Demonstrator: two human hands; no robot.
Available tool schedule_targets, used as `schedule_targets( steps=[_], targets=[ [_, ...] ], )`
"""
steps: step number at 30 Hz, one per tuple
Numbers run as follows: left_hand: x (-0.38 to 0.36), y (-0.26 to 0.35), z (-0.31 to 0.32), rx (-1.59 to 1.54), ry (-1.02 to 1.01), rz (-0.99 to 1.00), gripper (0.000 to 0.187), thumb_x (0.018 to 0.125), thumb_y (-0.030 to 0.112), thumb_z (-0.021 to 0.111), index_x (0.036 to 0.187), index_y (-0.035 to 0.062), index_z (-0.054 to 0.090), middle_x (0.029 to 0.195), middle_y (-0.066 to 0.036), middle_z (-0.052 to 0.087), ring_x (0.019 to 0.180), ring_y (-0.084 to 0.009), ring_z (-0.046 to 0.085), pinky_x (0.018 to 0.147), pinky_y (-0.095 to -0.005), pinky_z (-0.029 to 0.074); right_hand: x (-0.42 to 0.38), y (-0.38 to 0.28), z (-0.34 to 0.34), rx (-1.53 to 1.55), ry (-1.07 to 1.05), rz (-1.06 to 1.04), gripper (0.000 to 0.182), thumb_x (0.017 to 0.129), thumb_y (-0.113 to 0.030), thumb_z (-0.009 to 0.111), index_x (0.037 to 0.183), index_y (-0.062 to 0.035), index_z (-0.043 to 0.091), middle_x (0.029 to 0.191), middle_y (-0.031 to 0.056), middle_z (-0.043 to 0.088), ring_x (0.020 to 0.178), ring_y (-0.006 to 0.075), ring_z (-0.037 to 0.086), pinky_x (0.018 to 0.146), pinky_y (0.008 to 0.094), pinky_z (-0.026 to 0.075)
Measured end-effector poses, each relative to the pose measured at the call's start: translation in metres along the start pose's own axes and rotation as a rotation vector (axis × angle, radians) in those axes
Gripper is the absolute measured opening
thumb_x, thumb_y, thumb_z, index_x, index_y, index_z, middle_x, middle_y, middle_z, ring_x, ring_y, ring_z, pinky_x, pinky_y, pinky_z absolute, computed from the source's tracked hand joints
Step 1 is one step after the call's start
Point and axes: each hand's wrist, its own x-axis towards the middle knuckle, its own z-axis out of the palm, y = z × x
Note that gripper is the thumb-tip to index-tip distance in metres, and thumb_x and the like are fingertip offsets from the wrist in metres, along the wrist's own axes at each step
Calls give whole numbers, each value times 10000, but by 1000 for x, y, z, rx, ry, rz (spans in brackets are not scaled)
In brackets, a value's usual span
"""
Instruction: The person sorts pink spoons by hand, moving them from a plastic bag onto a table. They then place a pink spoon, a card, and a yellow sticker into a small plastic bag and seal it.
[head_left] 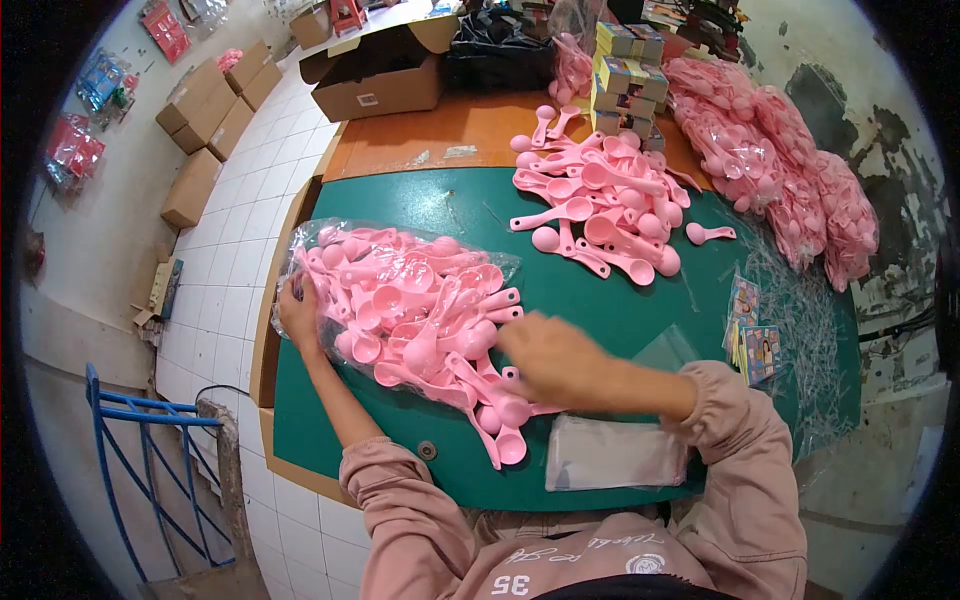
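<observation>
A transparent plastic bag (505, 265) full of pink measuring spoons (420, 350) lies on the green tabletop, several spoons spilling from its near right end. My left hand (298, 312) grips the bag at its left side, fingers partly hidden by the plastic. Beside the spilled spoons is my right hand (550, 362), smeared by motion, so its fingers cannot be made out. A stack of flat transparent sleeves (615, 455) lies close to my body, under my right forearm. Farther back is a loose heap of pink spoons (610, 200), with a single spoon (711, 233) to its right.
Large bags of pink spoons (770, 150) line the right back edge. Card bundles (628, 75) stand stacked behind the heap. Small printed cards (757, 352) and scattered plastic strips (800, 330) lie at right. An open cardboard box (375, 98) sits at the back left.
</observation>
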Motion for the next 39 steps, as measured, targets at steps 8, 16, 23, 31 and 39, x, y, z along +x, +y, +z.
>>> schedule_targets(
  steps=[8, 16, 23, 31, 39],
  targets=[
    [-4, 12, -3, 3, 18, -15, 344, 838, 283, 549, 1032, 2, 596, 999, -149, 617, 941, -244, 588, 825, -321, 438, 9, -2, 43, 172, -6, 47, 360, 702, -224, 632, 993, -46, 517, 901, 147, 513, 868, 310, 465, 727, 392, 381],
    [-6, 15, -5, 18, 11, -2, 358, 841, 307, 548, 1034, 9, 599, 990, -153, 617, 941, -252, 584, 827, -329, 434, -4, 67, -81, 164, -279, 36, 254, 754, -228, 580, 857, 0, 532, 729, 156, 558, 679, 297, 554, 622, 392, 429],
    [-4, 5, 0, -11, 47, 5, 345, 837, 307, 562, 1017, 17, 609, 960, -139, 624, 924, -239, 591, 813, -326, 440, -2, 73, -74, -971, 386, 344, 357, 673, -133, 605, 1003, -16, 535, 1109, 153, 481, 1013, 272, 486, 815, 454, 406],
    [-4, 1, -2, 51, 41, -21, 335, 844, 353, 520, 917, 36, 603, 817, -110, 624, 759, -246, 586, 716, -349, 440, -20, -5, 23, -380, -27, -474, 244, 662, -163, 569, 851, -9, 557, 879, 102, 501, 937, 248, 482, 953, 592, 262],
    [-7, 22, -11, -28, 119, -96, 343, 882, 353, 448, 846, 33, 565, 727, -97, 594, 666, -218, 561, 591, -353, 432, -10, -1, 46, -316, 70, -423, 153, 716, -144, 531, 793, -12, 521, 826, 109, 484, 787, 230, 484, 701, 396, 404]
  ],
)
